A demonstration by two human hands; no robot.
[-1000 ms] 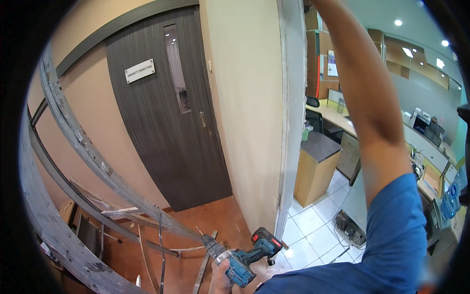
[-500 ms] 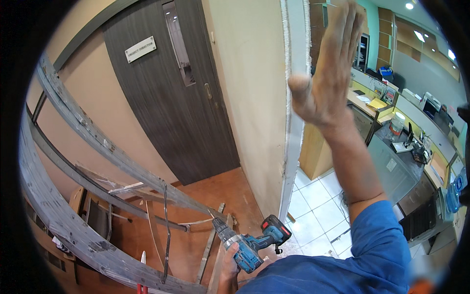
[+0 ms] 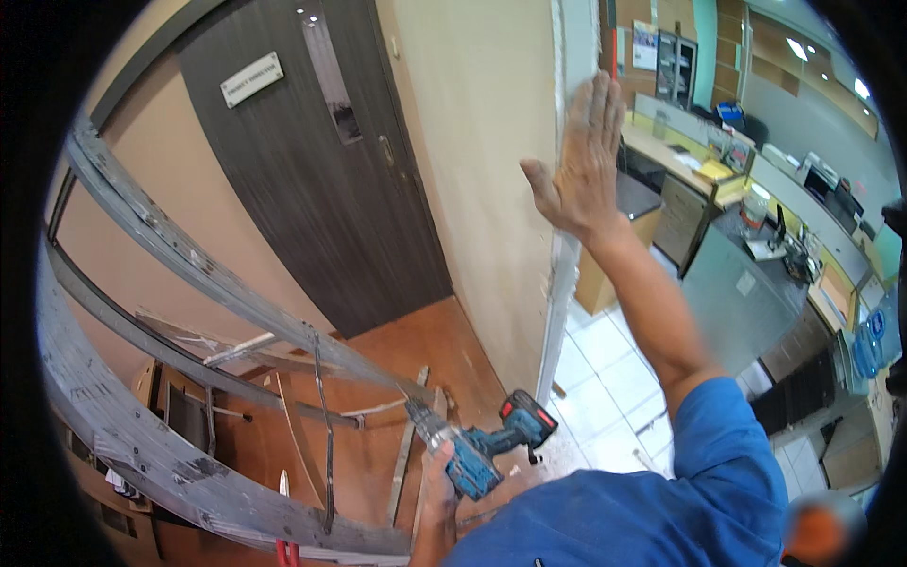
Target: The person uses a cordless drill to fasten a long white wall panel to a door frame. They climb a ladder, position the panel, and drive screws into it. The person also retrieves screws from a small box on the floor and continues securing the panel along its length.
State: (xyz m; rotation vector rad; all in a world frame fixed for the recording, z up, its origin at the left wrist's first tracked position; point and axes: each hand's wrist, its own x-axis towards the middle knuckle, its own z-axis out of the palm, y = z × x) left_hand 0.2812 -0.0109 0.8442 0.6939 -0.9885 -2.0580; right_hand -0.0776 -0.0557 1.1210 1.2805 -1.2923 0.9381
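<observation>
My left hand (image 3: 438,480) is closed around the body of a blue cordless drill (image 3: 470,463) low in the middle of the view. The drill's bit end points up and left toward the ladder, and its red-and-black battery sits to the right. My right hand (image 3: 583,175) is raised with a flat palm, fingers together and thumb stretched out. It lies over the rough white end (image 3: 566,283) of the cream wall; whether the palm touches it I cannot tell. A grey, paint-spotted metal ladder (image 3: 179,241) stands close by my left side.
Beyond the ladder is a dark wooden door (image 3: 312,189) with a narrow glass strip. Boards (image 3: 408,463) lie on the reddish floor. Red-handled pliers or a similar tool (image 3: 287,548) show by the ladder. At the right are office desks (image 3: 652,142) and a grey cabinet (image 3: 737,293).
My right hand has moved down and left, from high in front of the office to the wall's end. The drill stays in my left hand, and the view has shifted slightly.
</observation>
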